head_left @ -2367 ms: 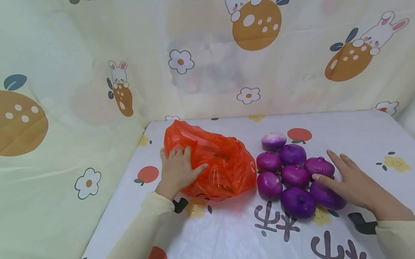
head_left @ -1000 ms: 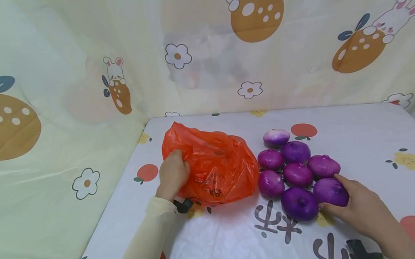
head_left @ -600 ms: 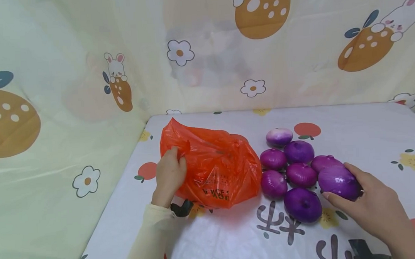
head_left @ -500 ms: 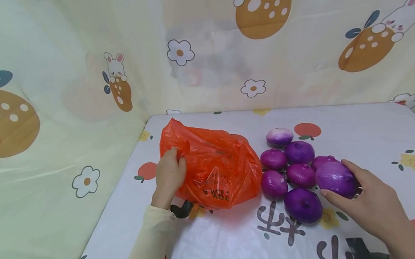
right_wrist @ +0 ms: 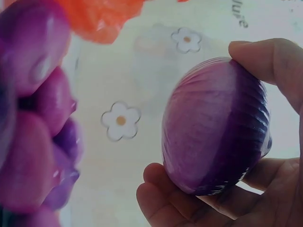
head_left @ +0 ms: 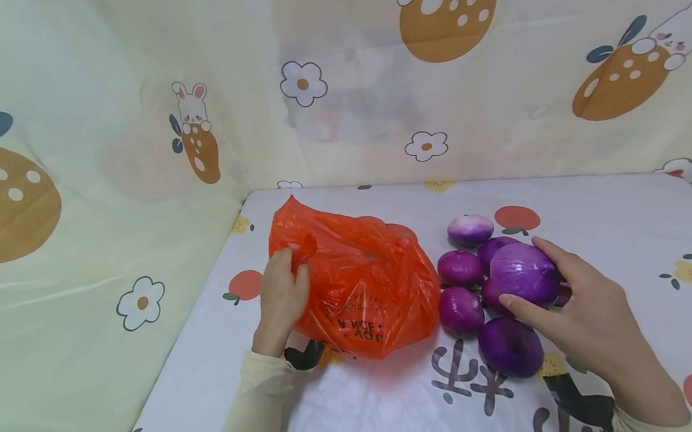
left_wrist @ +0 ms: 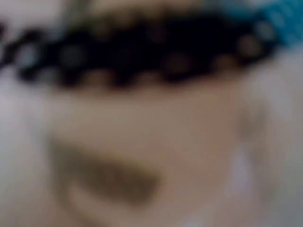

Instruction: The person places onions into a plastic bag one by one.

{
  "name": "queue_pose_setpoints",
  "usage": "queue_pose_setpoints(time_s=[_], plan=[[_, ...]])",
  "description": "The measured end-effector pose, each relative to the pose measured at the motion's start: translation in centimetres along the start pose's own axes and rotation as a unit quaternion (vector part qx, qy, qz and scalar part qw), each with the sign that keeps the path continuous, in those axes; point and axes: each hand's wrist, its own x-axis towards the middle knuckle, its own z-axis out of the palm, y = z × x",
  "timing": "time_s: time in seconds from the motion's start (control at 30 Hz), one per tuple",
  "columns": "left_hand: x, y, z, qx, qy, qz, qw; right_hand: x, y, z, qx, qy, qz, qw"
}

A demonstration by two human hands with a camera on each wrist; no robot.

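Observation:
My right hand [head_left: 588,321] holds a purple onion [head_left: 525,274] between thumb and fingers, raised over the other onions. In the right wrist view the same onion [right_wrist: 215,127] sits in the curled fingers [right_wrist: 163,198], with the thumb across from them. With my left hand [head_left: 281,299] I pinch the rim of a red plastic bag [head_left: 372,286] at its left side. The bag lies bulging on the table, its inside mostly hidden. Beside it lie several purple onions, among them a dark one [head_left: 511,347] in front and a pale-topped one [head_left: 470,230] at the back.
A white patterned cloth [head_left: 354,402] covers the table. Behind and to the left hangs a pale curtain [head_left: 352,100] printed with rabbits and flowers. The left wrist view is blurred, showing only a dark band [left_wrist: 142,52] and skin.
My right hand has closed around the right front onion, lifted it and carried it left over the group. The left hand went from lying spread on the bag to pinching its rim.

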Motion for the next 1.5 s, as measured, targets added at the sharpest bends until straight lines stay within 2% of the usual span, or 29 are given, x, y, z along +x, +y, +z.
queue_pose_setpoints(time_s=[0.33,0.5,0.77,1.17,1.33,1.5], plan=[[-0.1,-0.7,0.5,-0.069,0.018,0.007,0.9974,1.0,-2.5,-0.1,0.036,0.008,-0.038,0.9986],[-0.1,-0.8,0.7,-0.063,0.032,0.019,0.9973,1.4,-3.6,-0.1,0.047,0.009,-0.053,0.9975],[-0.2,-0.7,0.9,-0.052,0.048,0.02,0.9973,2.5,-5.4,0.1,0.063,0.021,-0.109,0.9919],[-0.2,-1.0,1.4,-0.08,0.059,0.019,0.9949,3.5,-6.8,0.7,0.088,0.031,-0.175,0.9801],[-0.2,-0.9,1.3,-0.084,0.064,0.024,0.9941,3.7,-7.6,1.0,0.081,0.032,-0.19,0.9779],[-0.2,-0.9,1.3,-0.086,0.064,0.026,0.9939,3.6,-8.4,1.6,0.074,0.015,-0.192,0.9784]])
